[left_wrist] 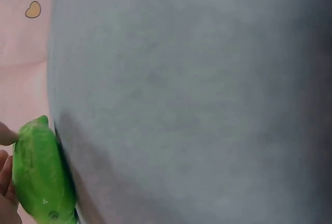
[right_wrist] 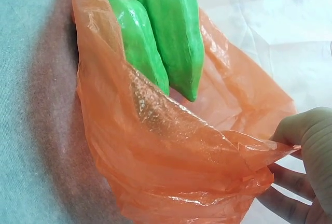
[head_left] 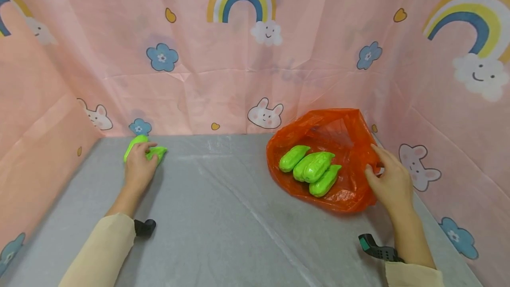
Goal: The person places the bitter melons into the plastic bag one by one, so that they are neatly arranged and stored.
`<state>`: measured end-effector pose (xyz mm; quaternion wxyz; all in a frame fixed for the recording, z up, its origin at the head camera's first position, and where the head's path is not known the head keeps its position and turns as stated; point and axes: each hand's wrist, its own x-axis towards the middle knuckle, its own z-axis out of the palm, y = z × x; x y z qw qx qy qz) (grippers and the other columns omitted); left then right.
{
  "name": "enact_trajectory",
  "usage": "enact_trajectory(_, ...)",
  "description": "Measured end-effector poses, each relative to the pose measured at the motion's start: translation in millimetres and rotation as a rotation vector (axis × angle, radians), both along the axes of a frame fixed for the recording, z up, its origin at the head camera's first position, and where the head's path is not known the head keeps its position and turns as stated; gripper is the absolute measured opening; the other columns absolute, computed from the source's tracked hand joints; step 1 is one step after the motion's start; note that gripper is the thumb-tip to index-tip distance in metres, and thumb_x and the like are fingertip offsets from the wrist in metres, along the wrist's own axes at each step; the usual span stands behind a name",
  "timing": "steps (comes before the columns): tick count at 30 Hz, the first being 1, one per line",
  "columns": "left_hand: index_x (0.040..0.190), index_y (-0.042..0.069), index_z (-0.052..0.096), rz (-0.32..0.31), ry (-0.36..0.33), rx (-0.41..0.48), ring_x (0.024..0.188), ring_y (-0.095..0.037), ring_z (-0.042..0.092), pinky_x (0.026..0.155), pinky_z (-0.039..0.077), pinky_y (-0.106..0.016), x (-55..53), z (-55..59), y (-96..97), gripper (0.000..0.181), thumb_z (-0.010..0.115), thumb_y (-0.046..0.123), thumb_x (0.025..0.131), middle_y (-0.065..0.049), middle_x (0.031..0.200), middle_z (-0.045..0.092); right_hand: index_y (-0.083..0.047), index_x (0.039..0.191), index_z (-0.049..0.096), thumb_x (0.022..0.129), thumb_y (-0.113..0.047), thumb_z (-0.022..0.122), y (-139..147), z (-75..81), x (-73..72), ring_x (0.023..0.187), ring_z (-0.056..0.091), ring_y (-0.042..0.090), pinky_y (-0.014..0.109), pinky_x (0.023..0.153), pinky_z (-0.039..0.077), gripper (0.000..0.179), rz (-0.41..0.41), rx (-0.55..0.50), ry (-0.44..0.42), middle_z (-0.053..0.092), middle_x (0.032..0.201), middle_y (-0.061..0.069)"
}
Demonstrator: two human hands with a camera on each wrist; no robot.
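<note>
At the back left, my left hand (head_left: 139, 160) reaches over a glossy green pepper (head_left: 160, 150), its fingers curled against it. A second green pepper (head_left: 133, 144) lies just behind that hand. In the left wrist view the gripped pepper (left_wrist: 44, 175) has fingertips along its far side. An orange plastic bag (head_left: 350, 198) lies spread with its mouth wide at the right. Several green peppers (head_left: 318, 165) are inside it. My right hand (head_left: 394, 180) pinches the bag's right rim between thumb and fingers; the right wrist view shows the film (right_wrist: 181, 167) drawn toward the thumb.
A grey cloth-covered table (head_left: 223, 216) runs between the two hands. Pink printed fabric (head_left: 191, 87) rises as a wall along the back and both sides. The bag stands close to the back and right walls.
</note>
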<state>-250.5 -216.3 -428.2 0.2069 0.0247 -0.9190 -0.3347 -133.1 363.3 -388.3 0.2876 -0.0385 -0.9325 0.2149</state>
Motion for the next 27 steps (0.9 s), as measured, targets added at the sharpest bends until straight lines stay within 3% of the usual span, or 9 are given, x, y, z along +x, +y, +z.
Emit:
enact_trajectory(4,0.114,-0.006,0.07,-0.034,0.025,-0.029,0.102,-0.043,0.063,0.089,0.049,-0.056,-1.0,2.5,-2.9,0.031,0.061,-0.003,0.085,-0.03,0.112,0.065,-0.005,0.139,0.06,0.088,-0.008,0.066,0,-0.5,0.6,0.081,0.063,0.036,0.026,0.062,0.042,0.051,0.002,0.003,0.009,0.063,0.134,0.024)
enact_trajectory(8,0.113,-0.007,0.071,-0.061,-0.022,-0.044,0.103,-0.043,0.064,0.088,0.049,-0.055,-0.4,5.8,-6.4,0.03,0.063,-0.001,0.085,-0.031,0.112,0.069,-0.006,0.14,0.059,0.089,-0.009,0.065,1,-1.6,0.7,0.081,0.062,0.035,0.022,0.062,0.041,0.051,-0.004,0.005,0.004,0.063,0.134,0.024)
enact_trajectory(13,0.116,-0.004,0.072,-0.022,-0.096,-0.015,0.111,-0.044,0.061,0.091,0.047,-0.055,2.0,6.2,-9.0,0.03,0.067,0.004,0.087,-0.028,0.119,0.07,-0.006,0.141,0.058,0.089,-0.01,0.064,0,-1.5,0.7,0.082,0.062,0.035,0.023,0.062,0.042,0.052,-0.005,0.003,-0.006,0.062,0.135,0.024)
enact_trajectory(20,0.117,-0.001,0.072,0.001,-0.118,-0.011,0.114,-0.046,0.06,0.095,0.044,-0.058,2.3,3.7,-11.3,0.031,0.069,0.008,0.088,-0.028,0.122,0.069,-0.006,0.14,0.059,0.089,-0.01,0.065,0,-1.4,0.0,0.083,0.063,0.036,0.025,0.062,0.042,0.052,-0.005,0.009,0.014,0.063,0.135,0.024)
enact_trajectory(27,0.121,-0.008,0.067,-0.124,-0.107,-0.053,0.131,-0.05,0.048,0.109,0.036,-0.062,1.8,-2.8,-19.1,0.039,0.071,0.0,0.082,-0.035,0.137,0.055,-0.005,0.139,0.06,0.088,-0.009,0.065,0,-1.0,-0.3,0.082,0.063,0.037,0.026,0.062,0.043,0.051,-0.003,0.012,0.021,0.063,0.133,0.025)
